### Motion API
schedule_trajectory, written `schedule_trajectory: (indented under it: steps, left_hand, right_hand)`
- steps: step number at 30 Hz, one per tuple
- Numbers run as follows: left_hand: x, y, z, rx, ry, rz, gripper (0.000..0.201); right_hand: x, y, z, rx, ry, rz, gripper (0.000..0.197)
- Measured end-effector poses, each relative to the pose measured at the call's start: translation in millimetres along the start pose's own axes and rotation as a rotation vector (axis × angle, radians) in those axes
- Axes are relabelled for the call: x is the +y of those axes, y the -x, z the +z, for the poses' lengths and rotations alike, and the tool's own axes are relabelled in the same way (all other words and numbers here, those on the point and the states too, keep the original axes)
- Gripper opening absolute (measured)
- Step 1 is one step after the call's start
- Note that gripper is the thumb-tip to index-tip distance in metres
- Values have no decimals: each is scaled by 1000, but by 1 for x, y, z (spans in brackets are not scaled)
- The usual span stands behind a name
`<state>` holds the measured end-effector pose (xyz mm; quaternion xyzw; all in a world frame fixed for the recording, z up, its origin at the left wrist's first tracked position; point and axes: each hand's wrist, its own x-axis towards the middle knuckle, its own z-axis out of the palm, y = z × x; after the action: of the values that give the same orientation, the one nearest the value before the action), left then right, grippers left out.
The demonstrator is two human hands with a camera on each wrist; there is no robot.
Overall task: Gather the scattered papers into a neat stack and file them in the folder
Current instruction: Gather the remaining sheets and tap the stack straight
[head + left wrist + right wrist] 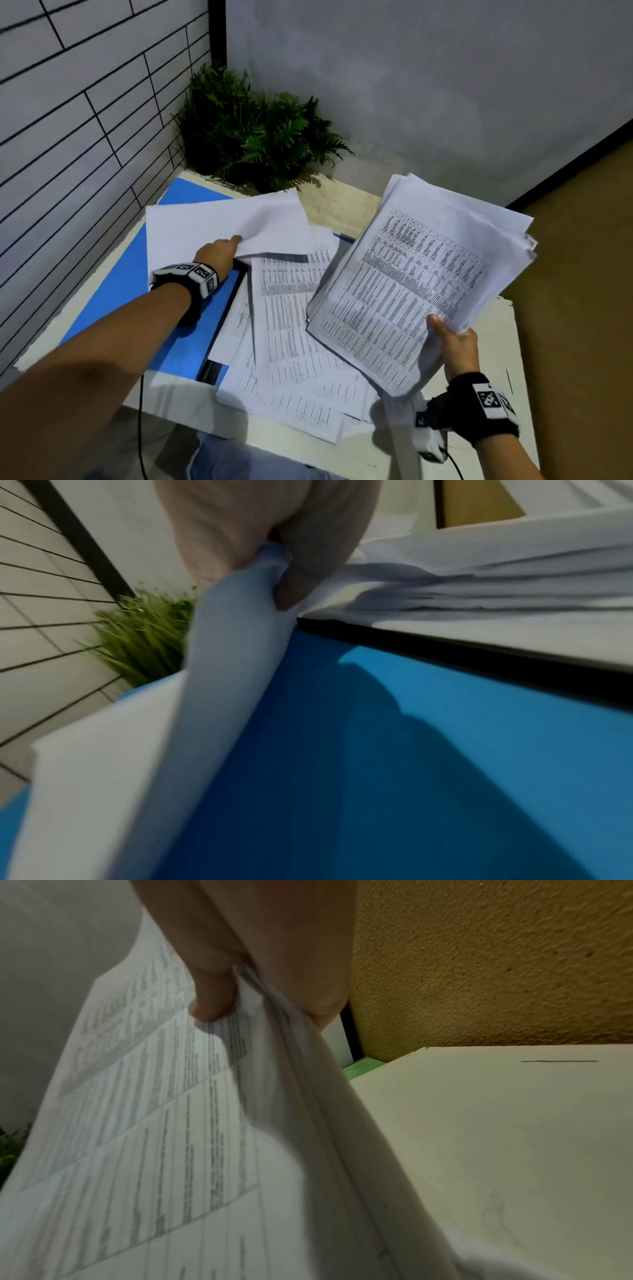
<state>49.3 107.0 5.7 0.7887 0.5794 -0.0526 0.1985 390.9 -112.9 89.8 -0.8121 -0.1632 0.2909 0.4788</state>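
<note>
My right hand [455, 346] pinches the gathered stack [421, 284] at lower right — raised off the table [496, 346]. My left hand [219, 253] pinches a blank sheet [226, 222] over the blue folder [120, 284], mid-frame left — loose papers [291, 325] between.

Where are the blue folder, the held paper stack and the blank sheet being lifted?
blue folder [113, 291], head view, bare open cover left of the arm.
held paper stack [411, 284], head view, printed top page.
blank sheet [219, 226], head view, middle of its white face.
</note>
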Motion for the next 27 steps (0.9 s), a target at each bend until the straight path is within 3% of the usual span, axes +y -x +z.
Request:
schedule_trajectory:
  steps: [4, 8, 10, 13, 15, 17, 21, 27]
  left_hand:
    - [-4, 4, -43, 181, -2, -3, 53]
    - [8, 23, -90, 101, -29, 196, 30]
    - [13, 36, -117, 190, 13, 216, 28]
    - [28, 64, -162, 503, 317, 148, 30]
    - [39, 80, -182, 703, 627, 15, 23]
    - [44, 86, -193, 793, 893, -87, 20]
    - [46, 79, -179, 566, 1139, -74, 38]
    - [41, 55, -34, 126, 813, -258, 47]
  right_hand:
    - [-1, 3, -1, 7, 8, 22, 30]
    - [-1, 9, -2, -5, 12, 43, 35]
    - [-1, 10, -4, -8, 3, 43, 34]
    - [-2, 10, -7, -13, -16, 30, 36]
    - [-3, 10, -11, -14, -37, 23, 37]
    - [-4, 8, -14, -3, -53, 5, 36]
    - [-6, 7, -21, 30, -78, -24, 39]
    - [-5, 8, -30, 51, -68, -5, 41]
